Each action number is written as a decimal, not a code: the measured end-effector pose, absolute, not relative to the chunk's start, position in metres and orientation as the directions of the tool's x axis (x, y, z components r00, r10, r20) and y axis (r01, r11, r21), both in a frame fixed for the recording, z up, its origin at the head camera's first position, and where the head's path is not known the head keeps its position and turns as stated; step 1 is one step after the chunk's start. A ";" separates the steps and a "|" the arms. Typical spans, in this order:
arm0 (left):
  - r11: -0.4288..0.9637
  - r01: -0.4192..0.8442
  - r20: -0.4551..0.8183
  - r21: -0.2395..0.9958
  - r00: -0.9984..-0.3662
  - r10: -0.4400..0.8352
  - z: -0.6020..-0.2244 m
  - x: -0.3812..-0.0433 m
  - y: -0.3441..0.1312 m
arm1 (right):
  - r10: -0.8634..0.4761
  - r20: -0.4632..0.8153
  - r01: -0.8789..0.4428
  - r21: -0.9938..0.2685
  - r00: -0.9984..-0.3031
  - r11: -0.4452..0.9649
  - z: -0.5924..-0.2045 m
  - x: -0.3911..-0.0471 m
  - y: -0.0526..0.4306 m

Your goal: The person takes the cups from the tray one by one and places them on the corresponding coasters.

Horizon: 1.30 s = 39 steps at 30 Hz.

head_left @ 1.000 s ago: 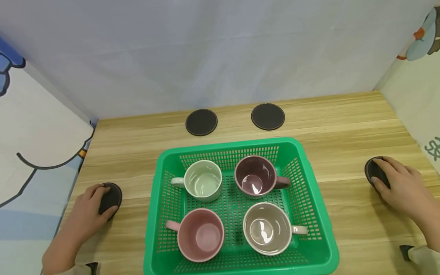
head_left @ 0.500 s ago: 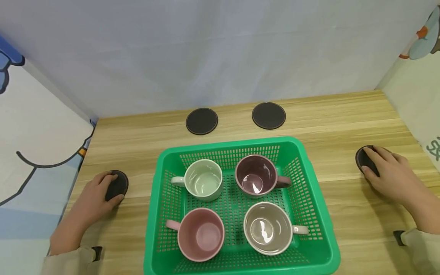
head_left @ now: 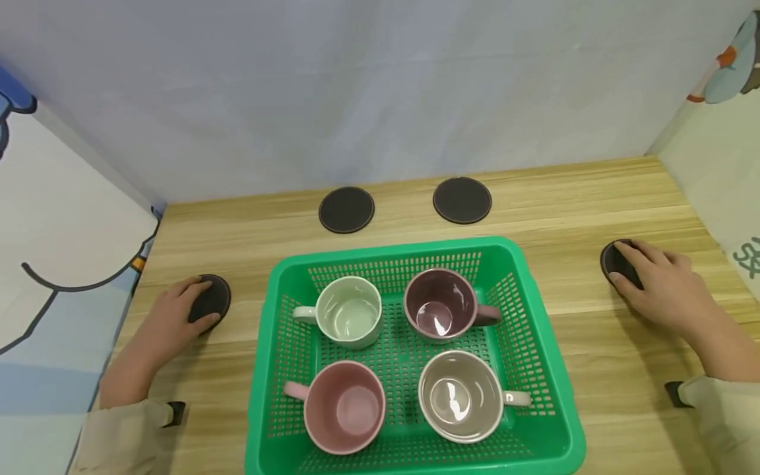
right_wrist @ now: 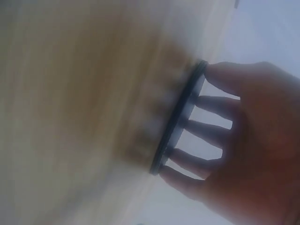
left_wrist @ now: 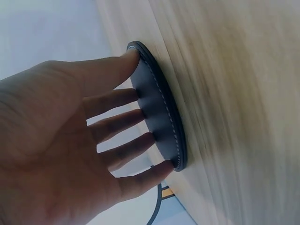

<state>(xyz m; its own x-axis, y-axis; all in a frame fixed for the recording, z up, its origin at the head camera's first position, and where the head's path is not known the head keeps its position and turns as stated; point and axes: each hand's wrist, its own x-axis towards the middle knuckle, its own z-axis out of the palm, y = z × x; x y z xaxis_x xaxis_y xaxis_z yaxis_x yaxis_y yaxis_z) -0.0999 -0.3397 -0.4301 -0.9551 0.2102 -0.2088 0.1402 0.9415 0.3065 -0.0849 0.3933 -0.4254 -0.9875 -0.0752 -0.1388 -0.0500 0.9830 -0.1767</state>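
Note:
My left hand [head_left: 165, 322] rests its fingertips on a round black stitched coaster [head_left: 215, 297] at the left of the table. Seen from the left wrist, thumb and fingers are spread and fairly straight, their tips pressing the top of the coaster [left_wrist: 161, 112]. On the right side, my right hand [head_left: 671, 290] likewise has its fingertips on a second black coaster [head_left: 613, 260]. The right wrist view is blurred; thumb and spread fingers meet that coaster's upper face [right_wrist: 180, 117], and the palm stays above it.
Between the hands stands a green plastic basket [head_left: 537, 316] holding a pale green mug [head_left: 351, 313], a plum mug [head_left: 441, 305], a pink mug [head_left: 346, 408] and a grey mug [head_left: 460, 396]. Behind it lie a left coaster [head_left: 347, 210] and a right coaster [head_left: 462, 200], near the wall.
Both hands have slid their coasters farther from the body and inward: the left one up and rightward, the right one up and leftward. Basket, mugs and back coasters stayed put.

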 end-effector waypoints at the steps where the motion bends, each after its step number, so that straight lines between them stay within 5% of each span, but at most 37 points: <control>1: 0.941 0.138 -0.211 0.309 -0.955 0.209 -0.430 -0.101 -0.340 | -0.079 -0.142 -0.052 -0.186 -0.987 0.981 -0.426 -0.087 0.394; 11: 0.942 0.043 -0.232 0.334 -0.965 0.126 -0.428 -0.096 -0.351 | -0.089 -0.014 -0.081 -0.309 -0.996 0.948 -0.432 -0.087 0.406; 21: 0.973 0.030 -0.208 0.231 -0.975 0.079 -0.438 -0.082 -0.359 | 0.010 -0.077 0.031 -0.279 -0.997 0.960 -0.434 -0.078 0.416; 39: 0.961 0.019 -0.278 0.275 -0.955 0.099 -0.431 -0.098 -0.364 | 0.025 -0.190 0.082 -0.300 -0.981 0.951 -0.422 -0.093 0.428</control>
